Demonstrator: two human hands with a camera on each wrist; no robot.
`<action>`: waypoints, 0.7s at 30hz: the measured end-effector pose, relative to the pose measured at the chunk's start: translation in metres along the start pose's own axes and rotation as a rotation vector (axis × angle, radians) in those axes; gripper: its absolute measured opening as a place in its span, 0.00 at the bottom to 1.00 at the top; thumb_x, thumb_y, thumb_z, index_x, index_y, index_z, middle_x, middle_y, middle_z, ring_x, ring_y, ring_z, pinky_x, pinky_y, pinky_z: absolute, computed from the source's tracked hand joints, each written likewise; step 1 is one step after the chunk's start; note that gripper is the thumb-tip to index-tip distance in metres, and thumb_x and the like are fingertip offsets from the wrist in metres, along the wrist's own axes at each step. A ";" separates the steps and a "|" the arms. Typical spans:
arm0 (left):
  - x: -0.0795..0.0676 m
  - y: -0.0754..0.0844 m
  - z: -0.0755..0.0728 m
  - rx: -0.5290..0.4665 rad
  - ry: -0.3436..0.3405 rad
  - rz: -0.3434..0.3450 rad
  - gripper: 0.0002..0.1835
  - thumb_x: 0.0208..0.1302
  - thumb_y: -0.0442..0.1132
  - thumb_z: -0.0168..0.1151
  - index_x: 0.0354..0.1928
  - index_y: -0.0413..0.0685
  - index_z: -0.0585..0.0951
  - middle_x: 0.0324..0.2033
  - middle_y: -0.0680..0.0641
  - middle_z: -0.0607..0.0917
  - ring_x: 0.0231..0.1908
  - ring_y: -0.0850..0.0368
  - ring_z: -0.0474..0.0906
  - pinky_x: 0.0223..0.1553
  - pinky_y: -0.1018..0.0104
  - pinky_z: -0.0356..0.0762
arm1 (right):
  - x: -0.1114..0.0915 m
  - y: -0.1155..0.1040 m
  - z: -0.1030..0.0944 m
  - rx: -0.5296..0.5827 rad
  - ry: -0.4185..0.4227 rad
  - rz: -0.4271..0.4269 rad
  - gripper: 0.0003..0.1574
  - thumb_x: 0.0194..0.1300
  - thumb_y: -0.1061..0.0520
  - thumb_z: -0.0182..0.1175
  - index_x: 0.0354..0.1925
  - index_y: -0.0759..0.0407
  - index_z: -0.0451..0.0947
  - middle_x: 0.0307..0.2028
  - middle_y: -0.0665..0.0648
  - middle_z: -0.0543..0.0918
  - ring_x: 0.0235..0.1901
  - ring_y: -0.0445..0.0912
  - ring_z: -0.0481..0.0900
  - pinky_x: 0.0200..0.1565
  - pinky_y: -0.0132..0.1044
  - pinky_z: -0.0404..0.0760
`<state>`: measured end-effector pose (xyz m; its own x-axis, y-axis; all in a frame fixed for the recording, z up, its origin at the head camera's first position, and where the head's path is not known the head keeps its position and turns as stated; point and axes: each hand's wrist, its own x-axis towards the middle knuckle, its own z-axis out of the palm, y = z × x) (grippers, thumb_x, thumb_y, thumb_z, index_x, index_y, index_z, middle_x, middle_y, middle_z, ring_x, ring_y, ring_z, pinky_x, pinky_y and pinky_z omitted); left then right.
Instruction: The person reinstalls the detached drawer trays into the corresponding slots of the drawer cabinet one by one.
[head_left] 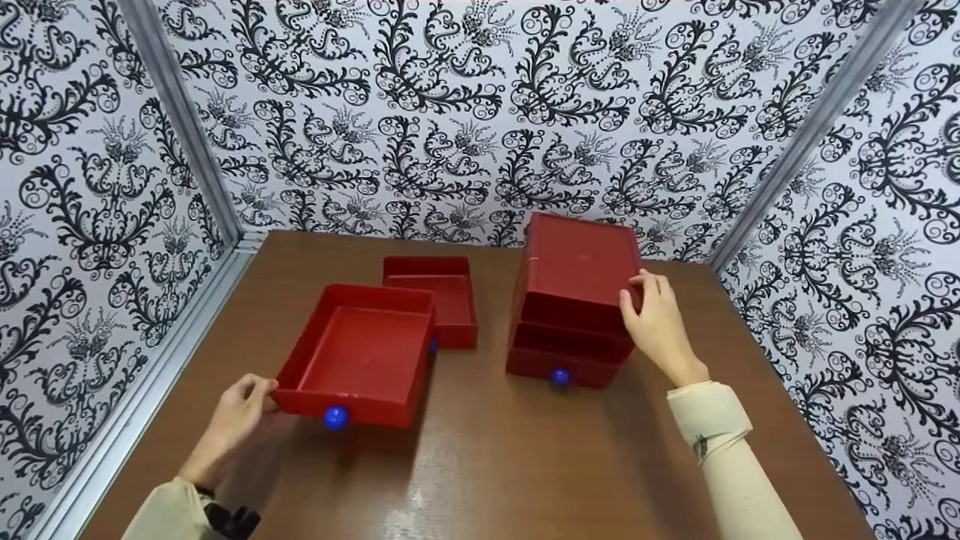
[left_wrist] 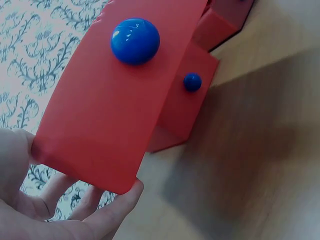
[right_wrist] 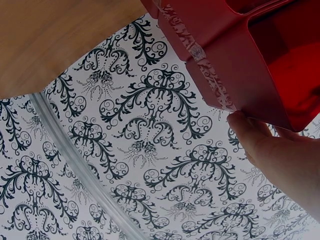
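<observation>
My left hand (head_left: 238, 411) grips a red drawer (head_left: 367, 349) by its front left corner, holding it tilted above the table. A round blue knob (left_wrist: 135, 41) sits on that drawer's front; its inside is bare. To the right stands a red drawer cabinet (head_left: 585, 259) with an open upper slot. A lower drawer (head_left: 532, 363) with a blue knob (head_left: 559, 376) is in the cabinet. My right hand (head_left: 660, 322) holds the cabinet at its upper right front edge; in the right wrist view, fingers (right_wrist: 250, 132) touch its side wall.
Behind the held drawer, another red drawer (head_left: 454, 300) lies on the brown table (head_left: 510, 465), partly hidden, its blue knob (head_left: 433, 345) just showing. Patterned walls (head_left: 450, 112) and metal rails (head_left: 817, 135) enclose the back and both sides.
</observation>
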<state>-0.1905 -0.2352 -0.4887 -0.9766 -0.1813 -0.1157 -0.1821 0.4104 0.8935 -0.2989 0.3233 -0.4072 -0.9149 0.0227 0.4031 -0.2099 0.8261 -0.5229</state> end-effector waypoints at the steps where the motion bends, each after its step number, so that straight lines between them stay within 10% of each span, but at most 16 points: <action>1: -0.002 0.001 0.003 -0.022 -0.011 -0.002 0.14 0.75 0.33 0.41 0.40 0.29 0.74 0.48 0.30 0.81 0.32 0.71 0.82 0.35 0.77 0.80 | 0.000 0.000 0.000 0.001 -0.001 0.000 0.23 0.72 0.55 0.50 0.57 0.71 0.69 0.66 0.74 0.65 0.68 0.66 0.63 0.73 0.55 0.61; 21: -0.026 0.017 0.045 -0.153 -0.120 0.004 0.09 0.74 0.29 0.44 0.42 0.29 0.73 0.39 0.45 0.79 0.33 0.61 0.83 0.31 0.71 0.79 | -0.002 -0.003 0.001 0.009 0.033 -0.016 0.22 0.71 0.56 0.50 0.55 0.72 0.69 0.65 0.74 0.67 0.67 0.67 0.65 0.70 0.58 0.64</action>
<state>-0.1729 -0.1837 -0.4903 -0.9855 -0.0685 -0.1550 -0.1678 0.2683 0.9486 -0.2965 0.3207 -0.4074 -0.8996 0.0282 0.4358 -0.2275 0.8216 -0.5227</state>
